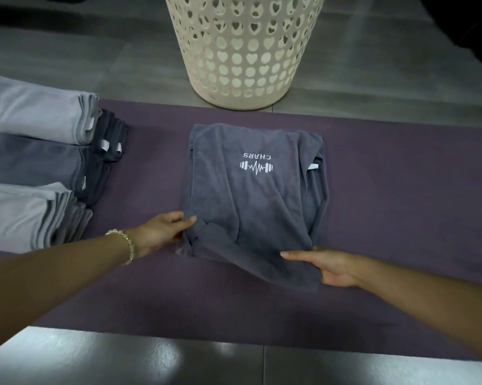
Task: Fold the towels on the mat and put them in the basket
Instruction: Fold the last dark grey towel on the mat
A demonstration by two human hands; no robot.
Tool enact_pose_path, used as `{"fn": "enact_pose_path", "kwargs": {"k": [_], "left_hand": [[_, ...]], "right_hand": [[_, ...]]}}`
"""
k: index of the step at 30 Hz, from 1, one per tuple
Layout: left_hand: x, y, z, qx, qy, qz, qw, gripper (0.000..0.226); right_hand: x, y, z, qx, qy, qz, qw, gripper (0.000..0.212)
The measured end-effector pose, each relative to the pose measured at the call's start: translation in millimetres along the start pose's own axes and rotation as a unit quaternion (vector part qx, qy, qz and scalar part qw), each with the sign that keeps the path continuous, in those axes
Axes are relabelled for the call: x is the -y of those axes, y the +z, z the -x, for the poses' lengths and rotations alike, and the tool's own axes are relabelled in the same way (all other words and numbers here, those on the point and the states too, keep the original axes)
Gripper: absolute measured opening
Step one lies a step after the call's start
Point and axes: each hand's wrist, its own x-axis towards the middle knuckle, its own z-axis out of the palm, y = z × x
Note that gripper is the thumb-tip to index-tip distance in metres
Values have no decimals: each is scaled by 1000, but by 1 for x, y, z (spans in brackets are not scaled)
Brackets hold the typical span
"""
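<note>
A dark grey towel [251,195] with a white dumbbell logo lies partly folded in the middle of the purple mat [387,190]. My left hand [159,232], with a bead bracelet on its wrist, pinches the towel's near left corner. My right hand [328,266] holds the near right corner, fingers under the lifted cloth and thumb on top. The cream basket [245,51] with heart-shaped holes stands on the floor just beyond the mat, straight behind the towel.
Stacks of folded light grey and dark grey towels [39,162] fill the mat's left end. Grey tiled floor [95,59] surrounds the mat, and a glossy tile strip [178,362] runs along its near edge.
</note>
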Motion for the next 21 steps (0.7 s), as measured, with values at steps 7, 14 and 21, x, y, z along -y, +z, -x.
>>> {"fn": "enact_pose_path", "kwargs": {"k": [7, 14, 21], "left_hand": [[-17, -26, -8, -153, 47, 133, 978, 21], [-22, -39, -11, -150, 35, 160, 975, 22], [-34, -43, -13, -150, 72, 164, 972, 27]], "right_hand": [[21, -47, 13, -194, -127, -80, 969, 102], [34, -52, 28, -184, -121, -68, 973, 46], [65, -52, 26, -271, -253, -196, 908, 19]]}}
